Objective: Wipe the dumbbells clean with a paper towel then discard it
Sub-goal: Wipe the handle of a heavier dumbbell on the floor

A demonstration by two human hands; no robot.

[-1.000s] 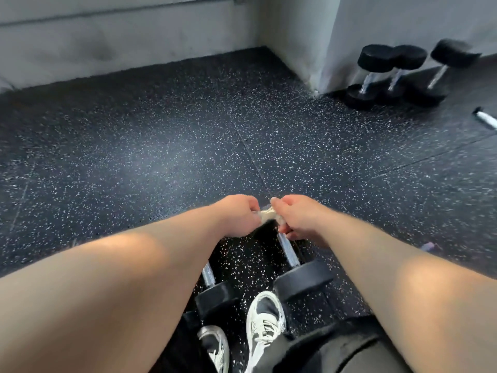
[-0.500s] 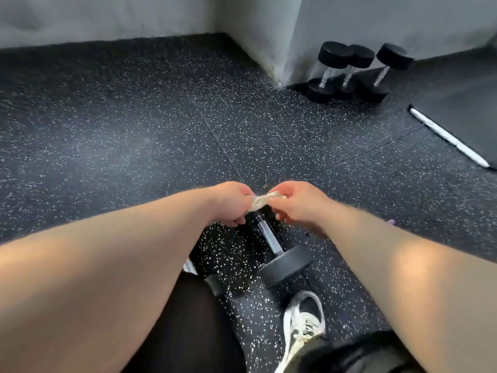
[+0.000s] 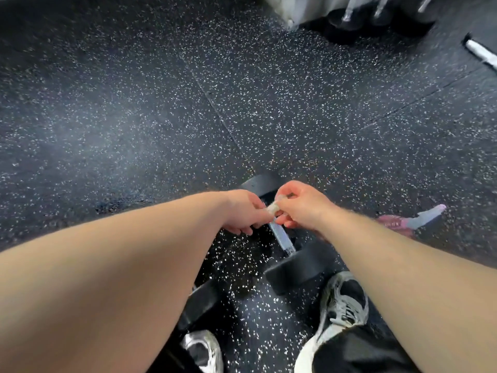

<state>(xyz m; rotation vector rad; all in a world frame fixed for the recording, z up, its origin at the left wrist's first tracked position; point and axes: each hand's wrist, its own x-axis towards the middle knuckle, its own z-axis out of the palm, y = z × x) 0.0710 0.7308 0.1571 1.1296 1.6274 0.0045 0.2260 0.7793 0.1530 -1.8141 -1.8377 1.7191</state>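
Dumbbell (image 3: pixel 283 240) axis near-to-far, far end slightly L; paper towel (image 3: pixel 273 208) crosswise over it.

Both bare forearms reach forward and converge, left hand (image 3: pixel 243 211) and right hand (image 3: pixel 304 208) knuckles-up, fingers (image 3: pixel 289 224) curled, pinching the paper towel (image 3: pixel 273 208) between them.

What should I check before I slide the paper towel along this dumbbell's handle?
1. Is the paper towel pinched by the left hand and right hand? Ok.
2. Is the paper towel touching the handle? Cannot tell, the fingers hide it.
3. Is the dumbbell lying on the floor? Ok.
4. Is the handle bare below the hands? Ok.
5. Is the second dumbbell clean? Cannot tell, the left arm covers most of it.
6. Is there a bin in sight? Not ok, none in view.
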